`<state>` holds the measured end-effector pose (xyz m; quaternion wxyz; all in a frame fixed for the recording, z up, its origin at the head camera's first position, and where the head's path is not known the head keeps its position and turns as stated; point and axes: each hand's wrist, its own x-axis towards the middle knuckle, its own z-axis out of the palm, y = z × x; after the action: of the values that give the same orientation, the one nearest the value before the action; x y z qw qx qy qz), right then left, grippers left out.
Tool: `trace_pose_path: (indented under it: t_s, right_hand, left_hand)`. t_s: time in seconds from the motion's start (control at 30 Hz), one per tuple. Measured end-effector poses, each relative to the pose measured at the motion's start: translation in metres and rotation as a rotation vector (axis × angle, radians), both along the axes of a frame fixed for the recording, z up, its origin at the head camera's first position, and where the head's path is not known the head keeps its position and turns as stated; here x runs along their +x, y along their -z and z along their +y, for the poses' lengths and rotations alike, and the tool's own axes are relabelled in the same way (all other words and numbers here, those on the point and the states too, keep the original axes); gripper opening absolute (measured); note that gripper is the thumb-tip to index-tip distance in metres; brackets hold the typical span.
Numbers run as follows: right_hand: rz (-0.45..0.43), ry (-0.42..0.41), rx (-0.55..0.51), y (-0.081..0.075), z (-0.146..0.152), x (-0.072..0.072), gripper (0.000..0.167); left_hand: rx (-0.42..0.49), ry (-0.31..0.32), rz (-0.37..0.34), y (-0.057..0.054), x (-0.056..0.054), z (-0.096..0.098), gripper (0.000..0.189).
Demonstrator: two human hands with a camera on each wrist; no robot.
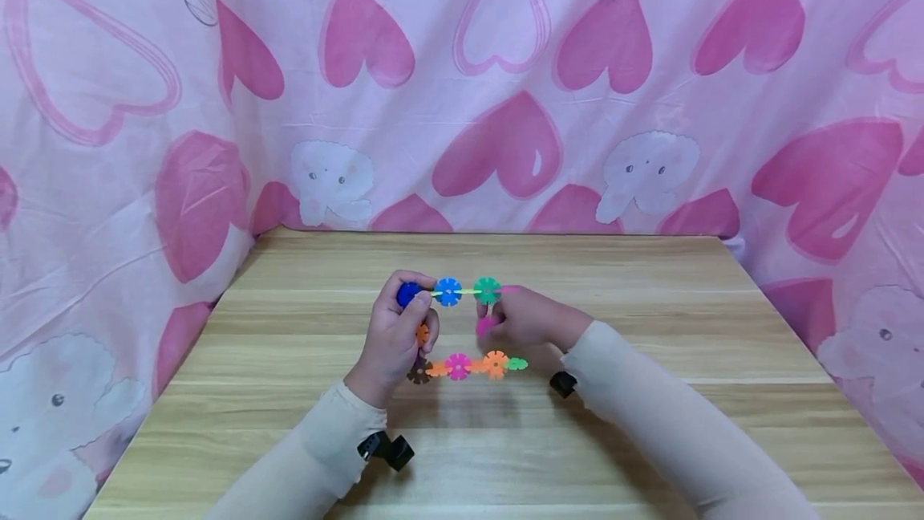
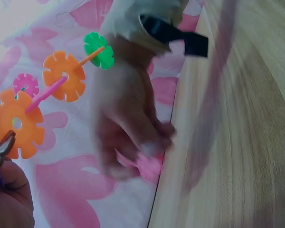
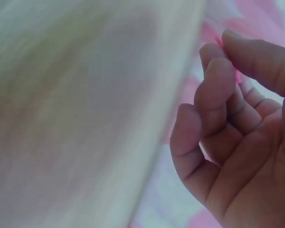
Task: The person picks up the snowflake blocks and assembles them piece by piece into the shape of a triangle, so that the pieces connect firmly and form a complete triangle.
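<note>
My left hand grips a chain of notched plastic snowflake discs at its left side, around the dark blue disc and an orange disc. The upper row runs right through a blue disc to a green disc, with a pink one seen edge-on beyond it. Along the lower row are a brown disc, a pink disc, orange ones and a light green end disc. Between thumb and fingertips my right hand pinches a separate pink disc, just below the upper row's right end.
The chain is held over a wood-grain table. A pink heart-patterned cloth hangs behind the table and along both sides. Black wrist mounts sit at both sleeves.
</note>
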<state>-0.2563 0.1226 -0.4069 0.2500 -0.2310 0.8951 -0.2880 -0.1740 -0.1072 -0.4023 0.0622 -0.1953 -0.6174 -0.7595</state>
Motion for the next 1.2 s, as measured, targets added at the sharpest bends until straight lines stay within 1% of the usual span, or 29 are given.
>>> trace_pose_path:
  t_s: [0.07, 0.13, 0.2, 0.37, 0.5, 0.6, 0.7, 0.87, 1.07, 1.2]
  right_hand:
    - [0.065, 0.019, -0.054, -0.007, 0.008, 0.004, 0.014]
    - [0.088, 0.051, -0.144, -0.015, 0.017, 0.01, 0.023]
    - [0.126, 0.086, -0.226, -0.023, 0.025, 0.016, 0.028]
    - [0.227, 0.137, -0.426, -0.038, 0.041, 0.034, 0.031]
    - [0.268, 0.153, -0.559, -0.045, 0.048, 0.048, 0.032]
    - [0.295, 0.18, -0.618, -0.048, 0.05, 0.053, 0.032]
    - [0.318, 0.205, -0.654, -0.05, 0.051, 0.056, 0.031]
    - [0.347, 0.203, -0.697, -0.05, 0.051, 0.059, 0.032]
    - [0.324, 0.163, -0.725, -0.048, 0.047, 0.061, 0.031]
    - [0.285, 0.164, -0.753, -0.045, 0.044, 0.062, 0.028]
  left_hand:
    - [-0.002, -0.009, 0.002, 0.0, -0.001, 0.0, 0.022]
    - [0.002, -0.017, 0.003, 0.0, -0.001, -0.001, 0.021]
    - [0.016, -0.017, 0.012, 0.0, -0.001, -0.001, 0.02]
    - [0.053, -0.009, 0.021, -0.001, -0.002, -0.002, 0.014]
    - [0.055, -0.008, 0.021, -0.002, -0.002, -0.002, 0.011]
    - [0.05, -0.003, 0.022, -0.003, -0.003, -0.002, 0.011]
    - [0.053, 0.003, 0.022, -0.003, -0.002, -0.001, 0.011]
    - [0.042, 0.006, 0.03, -0.002, -0.001, 0.0, 0.01]
    - [0.028, 0.006, 0.028, 0.0, 0.0, 0.001, 0.012]
    - [0.016, 0.009, 0.042, 0.003, 0.0, 0.003, 0.015]
